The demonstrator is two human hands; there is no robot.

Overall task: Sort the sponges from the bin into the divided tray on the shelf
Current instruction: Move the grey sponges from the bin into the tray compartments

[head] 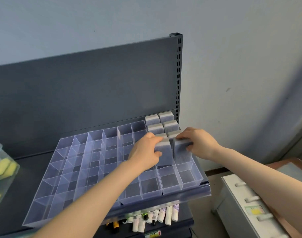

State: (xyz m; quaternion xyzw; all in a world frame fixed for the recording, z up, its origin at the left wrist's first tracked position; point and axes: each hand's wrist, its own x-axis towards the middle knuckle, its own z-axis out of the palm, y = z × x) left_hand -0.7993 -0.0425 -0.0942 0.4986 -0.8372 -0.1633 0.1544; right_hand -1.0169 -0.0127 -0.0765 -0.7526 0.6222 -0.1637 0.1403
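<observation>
A sponge could catch on one of the thin clear walls of the divided tray and end up crooked, half in one box and half on the wall. That would happen if it goes down tilted. The sponges are soft and squashy, so one that is pushed in tight may also pop back up when the fingers let go. A hard push could bend the walls or make the light tray slide on the shelf. The two sponges are right next to each other, so one could rub the other and drag it out of place.

The left hand is curled around the left sponge, a grey block standing up on end. The thumb is on the front and the fingers go over the top. The right hand grips the right sponge the same way, with fingers on top and the thumb at the side. Both sponges stand in the two boxes on the right side of the tray, about halfway back. I cannot tell if they touch the bottom yet.

Behind them, more grey sponges fill the back boxes of those two rows. The bin is far to the left on the shelf, with yellow sponges in it.
</observation>
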